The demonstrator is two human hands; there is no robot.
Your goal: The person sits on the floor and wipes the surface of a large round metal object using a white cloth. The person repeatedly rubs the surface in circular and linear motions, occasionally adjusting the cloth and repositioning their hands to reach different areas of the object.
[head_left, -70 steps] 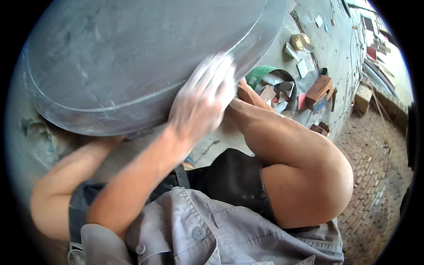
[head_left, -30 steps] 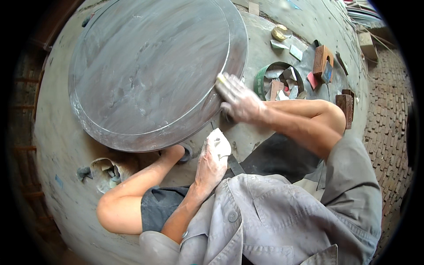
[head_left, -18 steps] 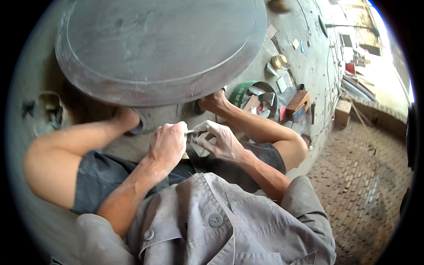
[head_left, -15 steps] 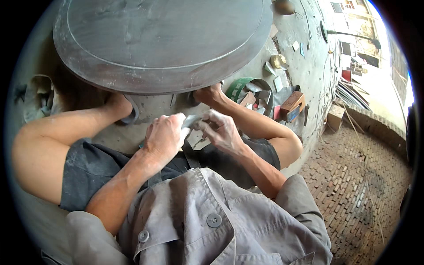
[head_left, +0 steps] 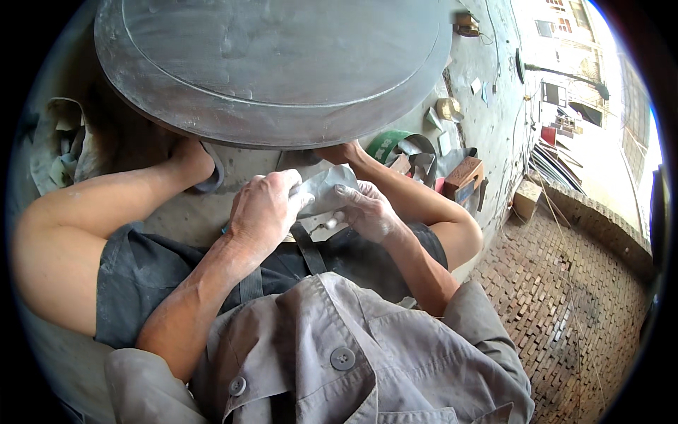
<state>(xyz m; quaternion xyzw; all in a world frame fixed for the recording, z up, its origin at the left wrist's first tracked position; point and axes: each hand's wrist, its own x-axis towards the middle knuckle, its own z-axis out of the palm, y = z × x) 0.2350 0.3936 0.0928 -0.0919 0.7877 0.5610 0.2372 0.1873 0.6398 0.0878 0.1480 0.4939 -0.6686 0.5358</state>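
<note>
Between my two hands stretches a creased piece of grey sandpaper, above my lap. My left hand pinches its left side with thumb and fingers. My right hand has its thumb on top of the right side and its fingers curled underneath, partly hidden. Pale dust coats both hands. Just beyond them is the near edge of a large, dark, rounded wooden panel, with a thin line carved along its border and whitish dust on it.
To the right of my foot stand a green round container with scraps inside and a brown wooden block. A bag-like container sits at the left. Brick paving lies at the right beside a low ledge, with a cord across it.
The sandpaper was bunched small between my fingers; now it is opened out wider. My right hand has shifted slightly right, away from my left. The view has tilted a little.
</note>
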